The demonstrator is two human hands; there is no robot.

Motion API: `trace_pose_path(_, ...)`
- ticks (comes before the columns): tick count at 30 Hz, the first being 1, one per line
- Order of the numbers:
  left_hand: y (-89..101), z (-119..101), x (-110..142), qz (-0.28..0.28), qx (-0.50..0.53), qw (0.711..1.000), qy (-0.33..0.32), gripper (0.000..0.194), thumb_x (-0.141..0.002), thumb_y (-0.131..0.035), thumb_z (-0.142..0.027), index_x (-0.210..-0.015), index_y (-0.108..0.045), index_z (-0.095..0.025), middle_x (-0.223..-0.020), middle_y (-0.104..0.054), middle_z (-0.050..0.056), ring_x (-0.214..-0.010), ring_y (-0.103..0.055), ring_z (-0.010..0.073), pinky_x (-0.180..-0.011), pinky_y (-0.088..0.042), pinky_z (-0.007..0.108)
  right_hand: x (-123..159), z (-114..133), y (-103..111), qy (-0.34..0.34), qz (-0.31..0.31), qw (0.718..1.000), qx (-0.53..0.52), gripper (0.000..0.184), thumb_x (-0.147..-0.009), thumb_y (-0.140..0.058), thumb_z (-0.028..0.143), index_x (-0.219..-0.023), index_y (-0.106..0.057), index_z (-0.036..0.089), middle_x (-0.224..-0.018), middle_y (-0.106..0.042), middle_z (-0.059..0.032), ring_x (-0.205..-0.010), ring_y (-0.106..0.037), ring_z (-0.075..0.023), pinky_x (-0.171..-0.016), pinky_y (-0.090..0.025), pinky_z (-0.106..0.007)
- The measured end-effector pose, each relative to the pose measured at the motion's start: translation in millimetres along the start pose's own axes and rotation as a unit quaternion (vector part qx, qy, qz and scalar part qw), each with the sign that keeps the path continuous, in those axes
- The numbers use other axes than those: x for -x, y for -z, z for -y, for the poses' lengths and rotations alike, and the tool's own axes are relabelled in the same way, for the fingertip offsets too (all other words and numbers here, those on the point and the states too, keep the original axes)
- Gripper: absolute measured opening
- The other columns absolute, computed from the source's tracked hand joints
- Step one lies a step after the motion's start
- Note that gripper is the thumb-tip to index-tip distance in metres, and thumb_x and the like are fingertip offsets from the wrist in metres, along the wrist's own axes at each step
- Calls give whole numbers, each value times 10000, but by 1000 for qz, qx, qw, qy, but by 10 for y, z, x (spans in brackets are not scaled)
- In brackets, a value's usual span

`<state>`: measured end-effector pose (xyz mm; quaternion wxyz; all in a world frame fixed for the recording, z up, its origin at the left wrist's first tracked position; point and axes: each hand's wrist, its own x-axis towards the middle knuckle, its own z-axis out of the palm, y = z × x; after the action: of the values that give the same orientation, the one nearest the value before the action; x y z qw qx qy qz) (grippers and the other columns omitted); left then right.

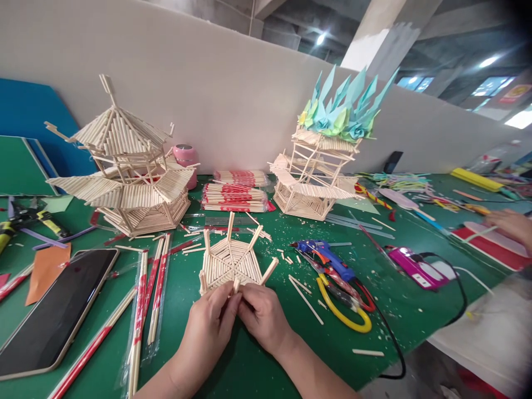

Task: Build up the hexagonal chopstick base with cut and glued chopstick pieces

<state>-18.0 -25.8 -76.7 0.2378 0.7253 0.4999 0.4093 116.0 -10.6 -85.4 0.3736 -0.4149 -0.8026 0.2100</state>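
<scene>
A hexagonal base of wooden chopsticks [233, 260] lies flat on the green table, with short upright posts at its corners. At its near edge, my left hand [205, 324] is closed, thumb and fingers pinching a short chopstick post [236, 285]. My right hand [266, 316] is closed against the same post from the other side, its fingertips partly hidden. The post's lower end is covered by my fingers. A blue glue gun [326, 257] and yellow-handled scissors [343, 310] lie to the right of my hands.
Two chopstick pavilions, one plain [120, 183] and one topped with blue paper folds [311, 188], stand behind. Bundled chopsticks [235, 197] lie between them. A smartphone [58, 310] and wrapped chopsticks [143, 310] are at left. Another person's hand [513, 227] is at far right.
</scene>
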Motion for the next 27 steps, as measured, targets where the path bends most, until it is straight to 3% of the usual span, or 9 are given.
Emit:
trace_pose_path(13, 15, -27, -21, -15, -17, 1000, -8, 125, -828, -444, -189, -766, -550, -168, -603, -601, -5, -524, -556, 116, -505, -440, 197, 3, 3, 1, -2, -4, 1000, -4, 288, -878, -389, 258, -632, -516, 181, -561, -544, -22, -528, -495, -147, -495, -353, -247)
trace_pose_path(19, 77, -67, -16, -17, -27, 999, -1, 177, -819, -464, -251, -900, -575, -138, -509, -534, -33, -432, -496, 110, -426, -410, 197, 2, 53, 49, -15, 8, 999, -39, 242, -882, -400, 271, -732, -563, 175, -596, -565, -22, -553, -520, -149, -530, -397, -249)
trace_pose_path(25, 135, -79, 7, -30, -1, 999, 13, 282, -853, -385, -231, -980, -591, -87, -783, -687, 88, -662, -645, 155, -597, -504, 213, 8, 90, 124, -38, -3, 996, -85, 274, -905, -349, 273, -971, -585, 149, -745, -626, -61, -660, -580, -164, -609, -464, -266)
trace_pose_path(27, 136, -75, 15, -37, -2, 999, 20, 297, -857, -379, -234, -982, -597, -74, -775, -692, 91, -636, -645, 151, -582, -508, 208, 11, 85, 128, -41, -7, 995, -92, 294, -905, -334, 262, -995, -586, 141, -764, -632, -68, -674, -587, -165, -611, -470, -266)
